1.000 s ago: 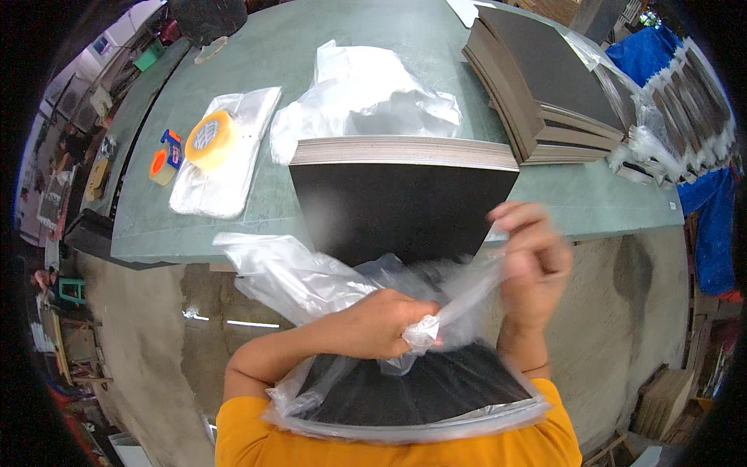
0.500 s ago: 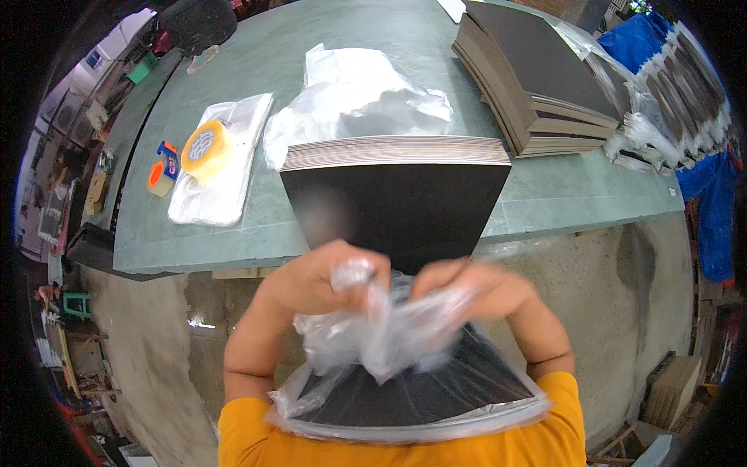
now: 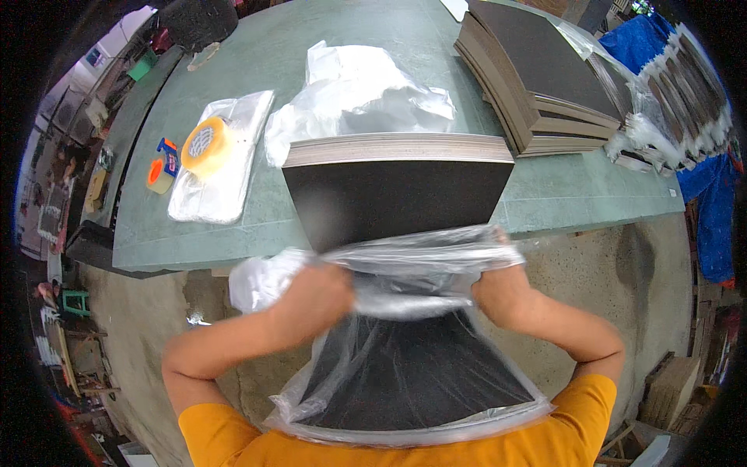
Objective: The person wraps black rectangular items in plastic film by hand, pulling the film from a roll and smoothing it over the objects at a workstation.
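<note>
A thick stack of black-faced boards [image 3: 401, 194] with pale layered edges stands at the near side of the table. Closer to my body, black board shows through a clear plastic bag [image 3: 405, 373], whose lower end rests against my shirt. The bag's gathered mouth is stretched wide between my hands, just below the stack. My left hand [image 3: 315, 297] is closed on its left side, where white crumpled plastic bulges out; motion blurs the fingers. My right hand [image 3: 502, 289] grips the right side, fingers partly hidden by the film.
On the green table [image 3: 194, 249] lie folded plastic bags [image 3: 233, 167] with a yellow tape roll [image 3: 206, 148] on top, and a tape dispenser [image 3: 163, 167] beside them. Crumpled white plastic [image 3: 358, 89] sits behind the stack. More black boards [image 3: 545, 62] and wrapped bundles [image 3: 685, 101] stand at far right.
My hands were close together, bunching the bag in the middle. They have moved apart, and the bag's mouth is spread wide and raised toward the stack.
</note>
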The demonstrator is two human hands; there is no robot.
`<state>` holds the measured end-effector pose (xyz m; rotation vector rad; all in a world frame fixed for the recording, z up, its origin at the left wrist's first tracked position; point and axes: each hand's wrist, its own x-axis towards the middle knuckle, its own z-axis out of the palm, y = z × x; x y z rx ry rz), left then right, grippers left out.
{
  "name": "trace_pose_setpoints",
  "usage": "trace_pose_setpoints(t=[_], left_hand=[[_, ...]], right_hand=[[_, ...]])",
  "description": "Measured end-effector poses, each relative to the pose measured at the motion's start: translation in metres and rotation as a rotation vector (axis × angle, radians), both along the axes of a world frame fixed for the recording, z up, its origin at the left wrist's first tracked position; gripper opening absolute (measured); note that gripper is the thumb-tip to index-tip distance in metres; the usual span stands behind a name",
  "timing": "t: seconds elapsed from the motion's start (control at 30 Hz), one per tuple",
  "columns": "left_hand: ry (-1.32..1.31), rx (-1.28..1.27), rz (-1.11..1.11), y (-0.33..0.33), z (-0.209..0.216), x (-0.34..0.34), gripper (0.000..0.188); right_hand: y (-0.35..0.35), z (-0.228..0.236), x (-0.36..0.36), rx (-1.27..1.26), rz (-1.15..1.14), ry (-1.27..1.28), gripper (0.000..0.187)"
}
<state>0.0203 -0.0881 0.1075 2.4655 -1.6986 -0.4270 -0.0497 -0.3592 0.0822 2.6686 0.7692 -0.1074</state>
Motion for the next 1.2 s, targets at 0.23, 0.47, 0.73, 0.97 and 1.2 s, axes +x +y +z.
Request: trace_pose_setpoints(t=[0.23, 0.47, 0.73, 0.97, 1.2], left_hand=[[0.113, 0.320, 0.055, 0.004, -0.017, 0.011, 0.019], [0.661, -0.255, 0.117, 0.034, -0.005, 0.012, 0.018], [-0.427, -0.804, 0.912, 0.037, 0.014, 0.075, 0.045], [-0.313, -0.771, 0.654, 0.040, 0.024, 0.044, 0.061], [1.403, -0.897, 0.707, 0.092, -0.028, 0.052, 0.038]], right_hand=[[-0.019, 0.011, 0.006, -0.061, 0.028, 0.327, 0.022], [-0.029, 0.061, 0.044, 1.101, -0.604, -0.294, 0.019], [-0.004, 0.038, 0.055, 0.878, -0.245, -0.554, 0.063], [-0.028, 0.040, 0.030, 1.215, -0.329, -0.458, 0.045], [-0.088, -0.032, 0.013, 2.084, -0.444, 0.995, 0.034]])
